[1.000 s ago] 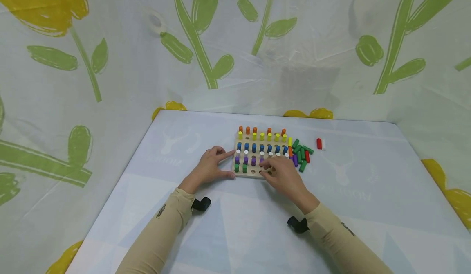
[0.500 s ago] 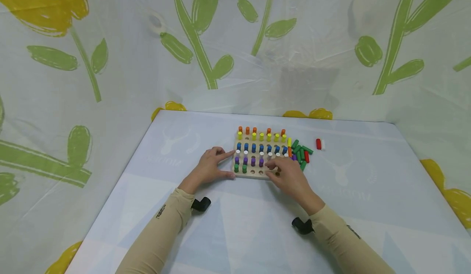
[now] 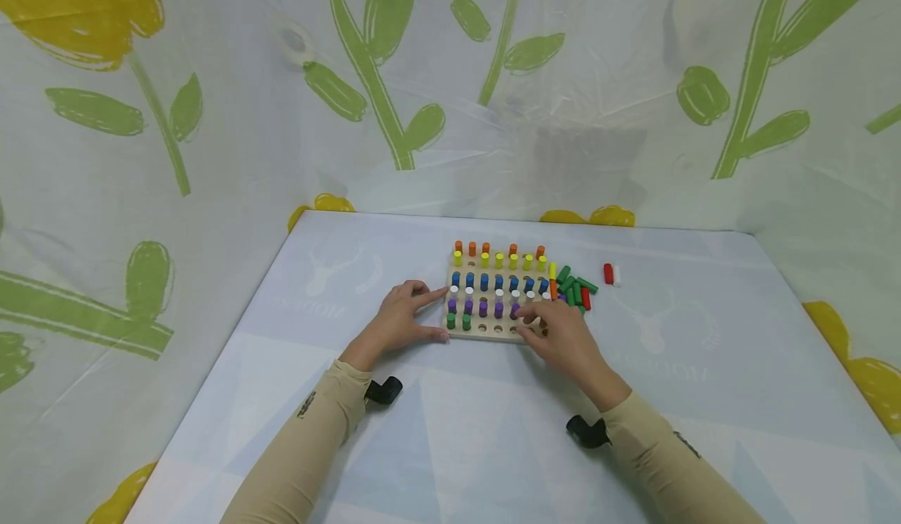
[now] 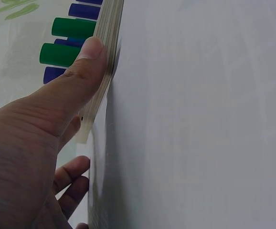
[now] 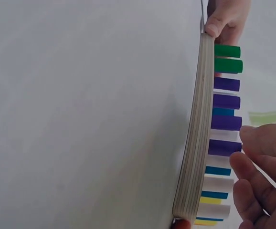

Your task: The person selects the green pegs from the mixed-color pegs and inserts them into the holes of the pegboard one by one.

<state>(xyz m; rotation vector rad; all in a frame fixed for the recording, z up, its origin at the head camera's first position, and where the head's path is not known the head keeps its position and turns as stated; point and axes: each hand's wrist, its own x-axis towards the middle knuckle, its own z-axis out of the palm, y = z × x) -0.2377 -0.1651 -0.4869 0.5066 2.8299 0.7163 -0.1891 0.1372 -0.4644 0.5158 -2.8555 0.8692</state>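
The step here looks like work on the row of purple pegs [image 3: 482, 308] in the wooden peg board [image 5: 201, 119]. To do it well, I would keep the board flat and stop it sliding. Each peg should stand straight over its hole, then go down with a soft push. The rows are close, so the fingers should try not to knock the white pegs [image 3: 499, 296] just behind.

The board is on the table [image 3: 450, 430], and the right hand [image 3: 563, 338] is over its near right part. The thumb and fingers are bent, with a small gap between the tips. They are right by the top of one standing purple peg [image 5: 221, 147]. I cannot tell if they touch it, and I see no loose peg between them.

The left hand [image 3: 397, 321] is at the near left corner. Its thumb [image 4: 84, 67] rests on the near side, and its first finger reaches the left side. Two green pegs [image 3: 467, 322] stand close by.
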